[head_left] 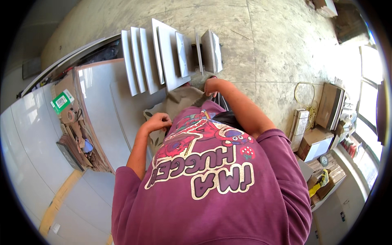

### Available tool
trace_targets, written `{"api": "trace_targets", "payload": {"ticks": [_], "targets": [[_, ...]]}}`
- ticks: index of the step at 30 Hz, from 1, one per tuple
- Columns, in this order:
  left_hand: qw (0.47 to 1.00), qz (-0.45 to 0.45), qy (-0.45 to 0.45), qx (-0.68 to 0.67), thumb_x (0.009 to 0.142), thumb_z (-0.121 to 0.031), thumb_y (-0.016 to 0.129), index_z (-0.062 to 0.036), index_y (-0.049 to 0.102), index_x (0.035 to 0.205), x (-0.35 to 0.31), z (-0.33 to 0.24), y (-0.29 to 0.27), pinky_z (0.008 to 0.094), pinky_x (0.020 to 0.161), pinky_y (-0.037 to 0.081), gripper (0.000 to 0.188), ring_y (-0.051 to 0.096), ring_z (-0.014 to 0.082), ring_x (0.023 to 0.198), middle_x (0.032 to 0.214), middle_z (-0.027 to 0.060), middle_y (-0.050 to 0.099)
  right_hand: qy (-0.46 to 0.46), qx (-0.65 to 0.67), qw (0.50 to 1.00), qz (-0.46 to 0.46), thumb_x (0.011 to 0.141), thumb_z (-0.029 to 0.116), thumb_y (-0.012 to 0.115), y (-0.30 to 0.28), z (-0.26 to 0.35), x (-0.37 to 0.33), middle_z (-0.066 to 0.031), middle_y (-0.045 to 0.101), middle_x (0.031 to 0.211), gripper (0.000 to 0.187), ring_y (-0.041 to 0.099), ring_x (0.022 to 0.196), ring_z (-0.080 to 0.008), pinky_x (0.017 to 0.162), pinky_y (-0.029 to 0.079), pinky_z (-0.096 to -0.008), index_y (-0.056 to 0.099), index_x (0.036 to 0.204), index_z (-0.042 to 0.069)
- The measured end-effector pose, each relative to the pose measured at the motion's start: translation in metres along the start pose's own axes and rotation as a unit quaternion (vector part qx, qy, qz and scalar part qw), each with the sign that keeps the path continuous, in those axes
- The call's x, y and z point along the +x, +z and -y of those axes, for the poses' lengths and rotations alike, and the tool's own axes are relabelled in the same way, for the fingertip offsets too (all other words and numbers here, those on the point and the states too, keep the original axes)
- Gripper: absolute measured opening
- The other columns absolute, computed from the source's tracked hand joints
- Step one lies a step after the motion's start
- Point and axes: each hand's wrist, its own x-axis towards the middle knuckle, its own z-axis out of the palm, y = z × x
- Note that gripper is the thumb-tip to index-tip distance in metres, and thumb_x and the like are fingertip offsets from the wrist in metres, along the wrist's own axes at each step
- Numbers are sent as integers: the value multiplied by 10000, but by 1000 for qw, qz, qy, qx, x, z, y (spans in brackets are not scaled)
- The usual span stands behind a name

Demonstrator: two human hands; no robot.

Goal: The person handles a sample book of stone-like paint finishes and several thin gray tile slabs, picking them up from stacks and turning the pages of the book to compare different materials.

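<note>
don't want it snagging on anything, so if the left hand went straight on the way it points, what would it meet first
Most likely the lower front of the purple shirt: the left hand points right, toward it, fingers curled. Depth is unclear, so the hand might pass over it.

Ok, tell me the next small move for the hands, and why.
Probably reach the right hand forward to the upright panels: they stand in a row just ahead, and neither that hand nor the left hand appears to hold one.
</note>
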Motion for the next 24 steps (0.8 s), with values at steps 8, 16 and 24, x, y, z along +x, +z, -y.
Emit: {"api": "trace_targets", "payload": {"ticks": [8,16,24], "targets": [[992,-16,31,125,783,-162,631,-17,585,735,34,-39,-3,258,482,451,160,553,106,548,652,44,590,19,72,993,-96,705,156,671,-4,-49,-15,-88,673,808,210,661,643,-199,579,524,-346,670,886,49],[963,10,72,258,768,-141,624,-10,582,716,63,-71,-7,263,474,436,147,555,106,535,606,48,586,50,85,973,-210,682,186,673,15,-53,-71,-101,675,923,278,658,820,-239,711,521,-379,680,926,53],[929,45,66,361,728,-135,645,-5,600,715,92,-90,-19,273,498,474,138,584,128,534,617,62,602,102,161,944,-270,666,201,614,67,-84,-82,-55,668,691,189,656,623,-175,591,512,-331,691,815,114]]}}
